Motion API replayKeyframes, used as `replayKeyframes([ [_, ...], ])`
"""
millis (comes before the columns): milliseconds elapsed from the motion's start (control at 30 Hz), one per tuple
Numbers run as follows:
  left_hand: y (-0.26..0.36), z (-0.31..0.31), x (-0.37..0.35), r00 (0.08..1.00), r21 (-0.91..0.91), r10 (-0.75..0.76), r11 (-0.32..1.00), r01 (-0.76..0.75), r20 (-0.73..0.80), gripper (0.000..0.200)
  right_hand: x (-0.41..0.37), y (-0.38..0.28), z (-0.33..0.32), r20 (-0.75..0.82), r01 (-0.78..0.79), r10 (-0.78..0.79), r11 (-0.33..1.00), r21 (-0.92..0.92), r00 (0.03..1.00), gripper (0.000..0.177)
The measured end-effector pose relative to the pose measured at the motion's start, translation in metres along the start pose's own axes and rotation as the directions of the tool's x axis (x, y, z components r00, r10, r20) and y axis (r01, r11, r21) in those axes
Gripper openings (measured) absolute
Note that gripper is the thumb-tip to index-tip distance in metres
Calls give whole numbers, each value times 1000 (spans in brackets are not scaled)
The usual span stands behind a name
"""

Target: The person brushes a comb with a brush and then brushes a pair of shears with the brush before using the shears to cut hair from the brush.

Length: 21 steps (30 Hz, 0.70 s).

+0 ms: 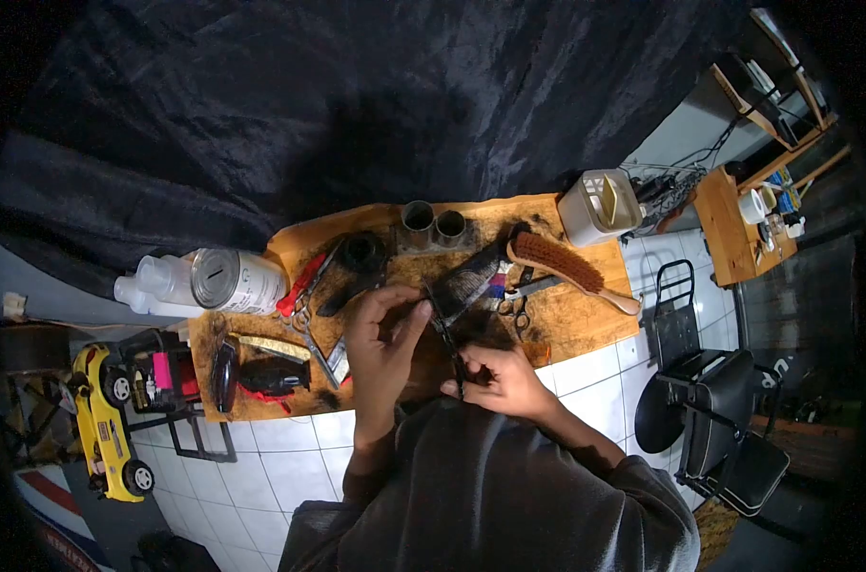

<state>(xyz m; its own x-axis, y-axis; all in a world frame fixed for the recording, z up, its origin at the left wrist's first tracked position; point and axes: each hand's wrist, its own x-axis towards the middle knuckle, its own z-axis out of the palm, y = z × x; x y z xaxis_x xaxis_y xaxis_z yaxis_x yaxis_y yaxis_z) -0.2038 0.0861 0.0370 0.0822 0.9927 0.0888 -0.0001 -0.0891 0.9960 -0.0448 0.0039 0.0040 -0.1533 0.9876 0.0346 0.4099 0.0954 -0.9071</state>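
My left hand [385,334] pinches the upper end of a thin dark tool [444,332], which looks like scissors or a comb. Its lower end is between the fingers of my right hand [502,379]. Just beyond them on the wooden table [586,329] lies a wide dark mesh-like piece [466,284]. To its right are a brush with brown bristles [559,262] and a pair of scissors [521,316]. Left of my left hand are silver scissors [304,324], a red-handled tool [304,283] and black clippers [225,374].
Two metal cups [418,221] stand at the table's back, a white container [600,206] at its right corner. At the left are a large can [233,279] and plastic bottles [161,281]. A black chair [724,410] stands right; a yellow toy car [107,424] is left.
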Motion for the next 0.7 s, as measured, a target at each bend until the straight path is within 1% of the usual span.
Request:
replayKeyframes([
  [67, -4, -6, 0, 999, 68, -19, 998, 17, 29, 11, -1, 0, 1, -7, -3, 3, 1000, 9, 1000, 28],
  [167, 5, -3, 0, 999, 65, -44, 997, 43, 11, 11, -2, 2, 0, -18, 18, -18, 1000, -13, 1000, 23],
  [267, 2, -2, -1, 998, -13, -51, 999, 51, 28, 12, -1, -4, -2, -29, 21, -22, 1000, -13, 999, 20],
  [367, 3, -2, 2, 997, 61, 67, 996, -70, 39, 13, -2, 1, 1, -66, 37, -37, 999, 3, 997, 21],
  [467, -3, -5, 4, 981, 172, 190, 966, -195, 50, 14, -2, -1, 2, -85, -12, 13, 1000, 15, 996, 23],
  [567, 6, -1, 2, 1000, 0, -1, 1000, 1, -5, 17, 0, 0, -2, -46, 1, 2, 999, 54, 999, 25],
  [667, -5, -3, 4, 997, 1, 71, 997, -71, 10, 18, 0, 1, -5, 7, 2, -3, 993, 116, 1000, 28],
  [700, -6, -3, 4, 999, -45, 26, 999, -25, 24, 18, 0, 1, -5, 7, 2, -3, 993, 116, 1000, 28],
])
